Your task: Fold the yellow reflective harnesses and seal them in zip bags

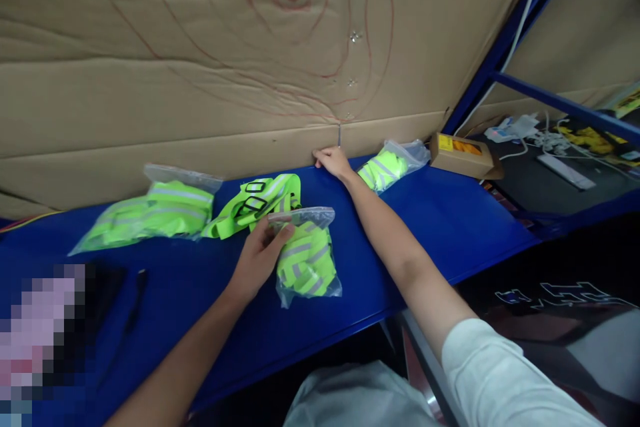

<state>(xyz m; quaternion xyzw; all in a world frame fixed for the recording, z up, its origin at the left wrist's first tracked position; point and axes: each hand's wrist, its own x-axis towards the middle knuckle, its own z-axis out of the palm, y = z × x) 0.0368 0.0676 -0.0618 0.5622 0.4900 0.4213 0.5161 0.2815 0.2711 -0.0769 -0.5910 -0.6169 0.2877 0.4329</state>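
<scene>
My left hand [263,250] grips the top edge of a clear zip bag [307,267] with its thumb in front. Folded neon yellow-green reflective straps fill this bag. Behind it lie loose reflective straps [273,193] with black buckles. My right hand [333,161] is stretched to the back of the blue table, against the cardboard wall [215,93]. Its fingers are curled together, and whatever may be in them is too small to make out. Just right of that hand rests another bag of reflective straps [385,169].
A larger bag of reflective straps [165,210] lies at the left on the blue table [400,233]. Nearby is a black cable [135,300]. A small cardboard box [463,155] stands at the right, beside a dark shelf [530,180] with cables and a blue frame [565,103].
</scene>
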